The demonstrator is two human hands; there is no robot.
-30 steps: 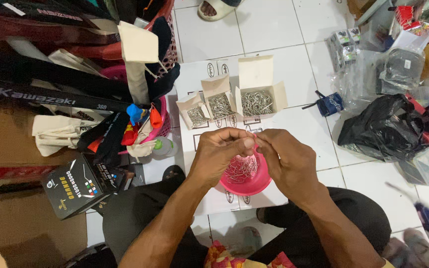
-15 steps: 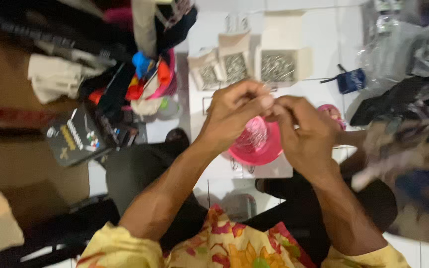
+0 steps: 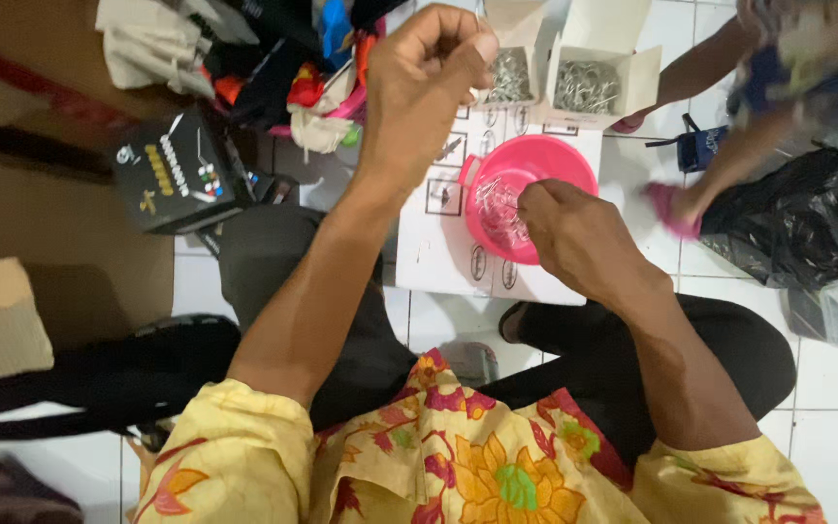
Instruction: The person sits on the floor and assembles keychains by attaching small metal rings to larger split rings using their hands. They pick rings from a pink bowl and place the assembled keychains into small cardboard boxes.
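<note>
Two hands work over the pink bowl (image 3: 531, 194): the right hand (image 3: 579, 238) dips into its wire clips (image 3: 497, 206), fingers pinched on one; the left hand (image 3: 429, 82), raised beyond, pinches something small.

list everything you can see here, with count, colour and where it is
bowl: 1, pink, on the white sheet, metal clips inside
printed sheet: 1, white, on the tiled floor
small open boxes: 2 clear, white, behind the bowl, metal clips inside
black box: 1, black, left
plastic bag: 1, black, right
clothes pile: 1, mixed colours, top left
another person's arm: 1, top right
left hand: 1, raised, fingers pinched; contents unclear
right hand: 1, fingertips in the bowl
</note>
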